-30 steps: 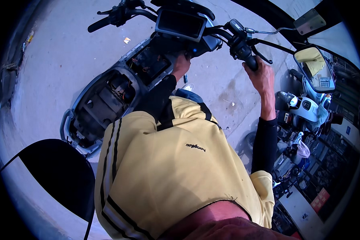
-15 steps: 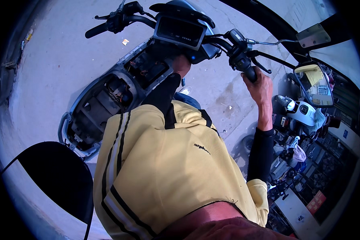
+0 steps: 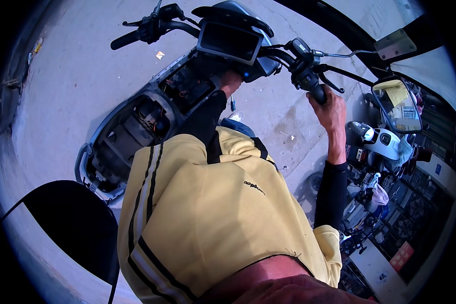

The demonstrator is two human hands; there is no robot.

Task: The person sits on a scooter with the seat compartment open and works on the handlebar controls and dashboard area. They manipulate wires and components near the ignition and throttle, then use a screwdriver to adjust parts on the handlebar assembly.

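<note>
One hand, the right hand (image 3: 331, 111), curls around the handgrip (image 3: 317, 93) of the scooter (image 3: 170, 104), to the lower right of its dark display (image 3: 229, 41). The left hand (image 3: 231, 83) sits just below the display, fingers hidden, so I cannot tell its grip; the scooter's uncovered body stretches to the display's lower left.

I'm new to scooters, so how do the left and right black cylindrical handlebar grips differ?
The left black cylindrical grip is untouched; the right black cylindrical grip is held by the right hand. The left grip points leftward in the picture; the right grip, downward. Both are black and sit on one handlebar.
</note>
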